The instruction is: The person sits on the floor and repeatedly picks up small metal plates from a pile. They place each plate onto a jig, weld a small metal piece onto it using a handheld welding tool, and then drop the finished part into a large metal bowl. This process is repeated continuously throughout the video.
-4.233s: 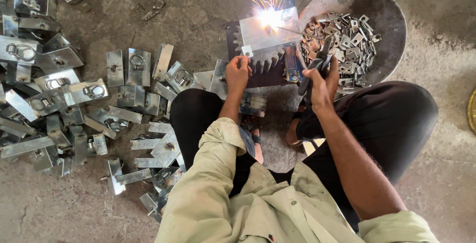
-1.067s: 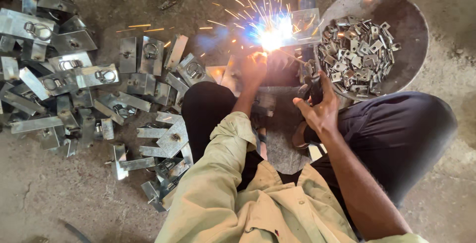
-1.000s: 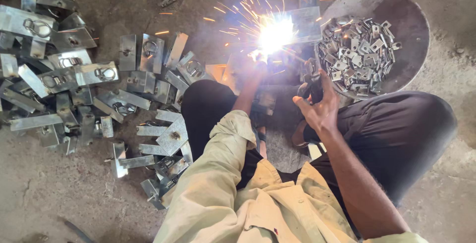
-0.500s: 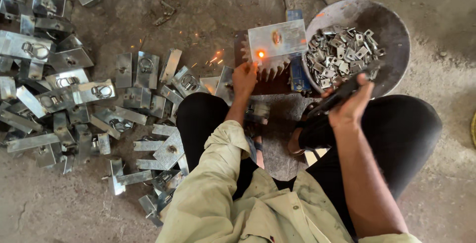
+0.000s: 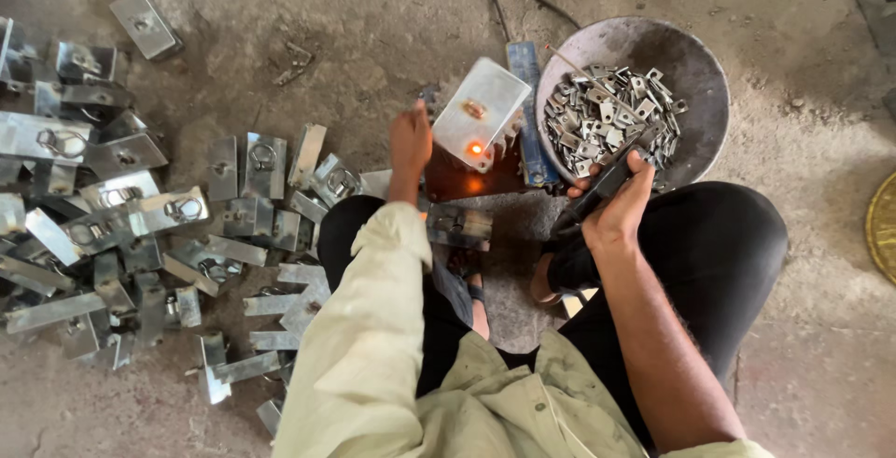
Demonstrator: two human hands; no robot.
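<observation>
Left hand is touching the metal plate with its glowing weld spot, grip unclear; right hand is gripping a dark welding holder beside the pan of brackets.

**Arc out, holder pulled back**

Sparks and bright welding flash gone; only a small orange glow spot left on the metal plate. Right hand with the dark electrode holder has drawn back from the plate toward the bowl of small metal pieces. Left hand now beside the plate's edge, plate tilted more upright.
</observation>
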